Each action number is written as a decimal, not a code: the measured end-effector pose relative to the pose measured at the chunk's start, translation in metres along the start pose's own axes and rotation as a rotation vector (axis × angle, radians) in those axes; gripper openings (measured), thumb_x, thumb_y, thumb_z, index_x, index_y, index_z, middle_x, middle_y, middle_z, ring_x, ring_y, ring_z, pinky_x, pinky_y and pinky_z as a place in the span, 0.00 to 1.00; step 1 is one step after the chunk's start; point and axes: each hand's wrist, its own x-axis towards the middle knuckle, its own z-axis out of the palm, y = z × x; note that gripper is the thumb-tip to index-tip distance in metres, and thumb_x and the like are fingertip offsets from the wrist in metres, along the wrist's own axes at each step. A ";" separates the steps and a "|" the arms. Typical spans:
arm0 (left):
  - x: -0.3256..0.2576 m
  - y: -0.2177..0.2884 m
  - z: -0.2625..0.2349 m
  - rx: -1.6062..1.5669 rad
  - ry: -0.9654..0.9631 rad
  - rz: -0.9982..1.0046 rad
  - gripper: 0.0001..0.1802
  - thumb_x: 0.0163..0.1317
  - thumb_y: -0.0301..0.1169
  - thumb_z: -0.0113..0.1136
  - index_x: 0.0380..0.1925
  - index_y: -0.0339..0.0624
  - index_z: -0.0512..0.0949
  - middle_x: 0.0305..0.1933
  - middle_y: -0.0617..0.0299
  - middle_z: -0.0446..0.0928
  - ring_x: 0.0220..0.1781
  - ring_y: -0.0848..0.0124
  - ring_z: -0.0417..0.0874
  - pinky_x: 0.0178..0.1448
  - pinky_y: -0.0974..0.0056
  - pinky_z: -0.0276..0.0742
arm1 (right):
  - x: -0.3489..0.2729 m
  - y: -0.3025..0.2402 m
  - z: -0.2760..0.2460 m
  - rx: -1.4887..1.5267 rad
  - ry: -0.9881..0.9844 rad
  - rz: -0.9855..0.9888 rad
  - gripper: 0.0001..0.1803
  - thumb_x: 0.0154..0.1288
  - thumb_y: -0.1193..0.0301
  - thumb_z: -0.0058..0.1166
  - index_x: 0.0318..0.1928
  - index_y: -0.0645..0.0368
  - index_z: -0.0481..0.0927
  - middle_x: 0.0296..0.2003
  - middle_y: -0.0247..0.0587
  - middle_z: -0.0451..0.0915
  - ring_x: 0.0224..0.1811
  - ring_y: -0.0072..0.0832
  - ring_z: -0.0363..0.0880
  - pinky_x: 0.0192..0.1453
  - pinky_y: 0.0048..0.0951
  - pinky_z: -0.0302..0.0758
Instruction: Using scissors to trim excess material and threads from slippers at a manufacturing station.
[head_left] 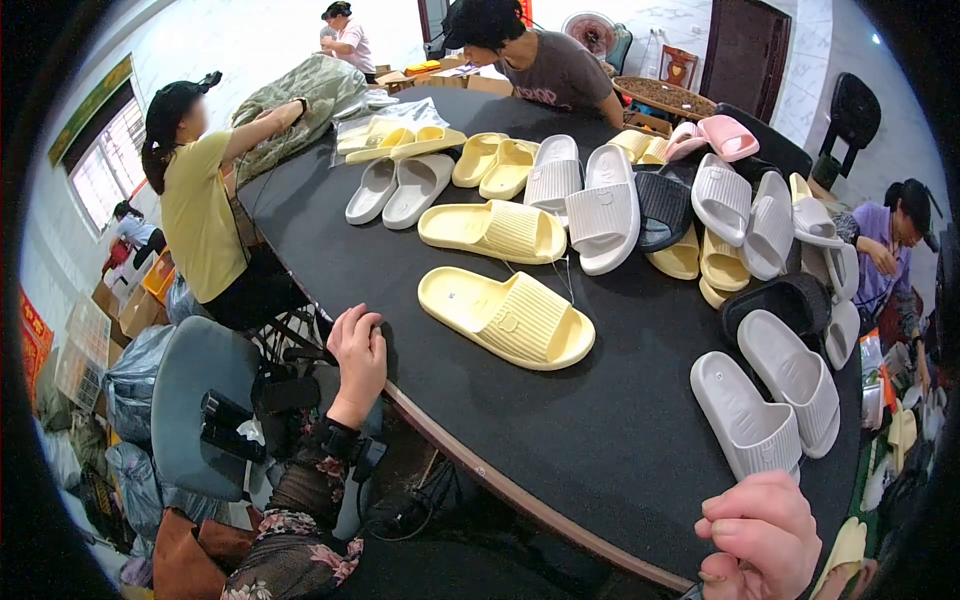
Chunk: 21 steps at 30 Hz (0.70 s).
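At the near-left table edge is my left hand [357, 358], its fingers loosely bent and a little apart, with nothing seen in it. My right hand [765, 535] is at the lower right, its fingers curled in and no thing showing in them. Just beyond it lies a grey slide slipper [740, 405], with another grey slipper [795, 375] alongside. Between my hands, farther in, a yellow slipper [508, 318] lies sole down, nearer to my left hand. A second yellow slipper [492, 232] lies behind it, and a thin thread or tie shows between the two.
More slippers in several colours crowd the far and right side of the black-topped table [620, 440]. People work around it, one at a green cloth bundle [300, 105]. A grey-blue chair [200, 400] stands left of my left arm.
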 end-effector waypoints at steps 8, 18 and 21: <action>0.000 0.007 -0.002 0.000 0.000 0.005 0.11 0.55 0.23 0.50 0.39 0.36 0.75 0.54 0.50 0.71 0.60 0.55 0.67 0.64 0.53 0.57 | -0.007 0.002 -0.003 0.107 0.084 0.061 0.10 0.60 0.72 0.57 0.39 0.67 0.76 0.35 0.53 0.78 0.30 0.40 0.77 0.35 0.33 0.75; -0.003 -0.032 0.006 -0.002 -0.033 0.021 0.15 0.60 0.21 0.44 0.46 0.31 0.74 0.54 0.49 0.73 0.58 0.57 0.70 0.64 0.58 0.61 | 0.002 -0.023 -0.027 0.442 0.332 0.547 0.03 0.56 0.76 0.55 0.32 0.61 0.77 0.30 0.48 0.77 0.26 0.34 0.73 0.31 0.35 0.71; -0.003 -0.031 0.026 -0.051 -0.063 0.054 0.15 0.62 0.22 0.44 0.47 0.31 0.74 0.54 0.49 0.73 0.57 0.57 0.70 0.63 0.58 0.61 | 0.019 -0.007 -0.040 0.347 0.397 0.578 0.03 0.56 0.76 0.55 0.32 0.61 0.77 0.30 0.48 0.77 0.26 0.34 0.73 0.31 0.35 0.71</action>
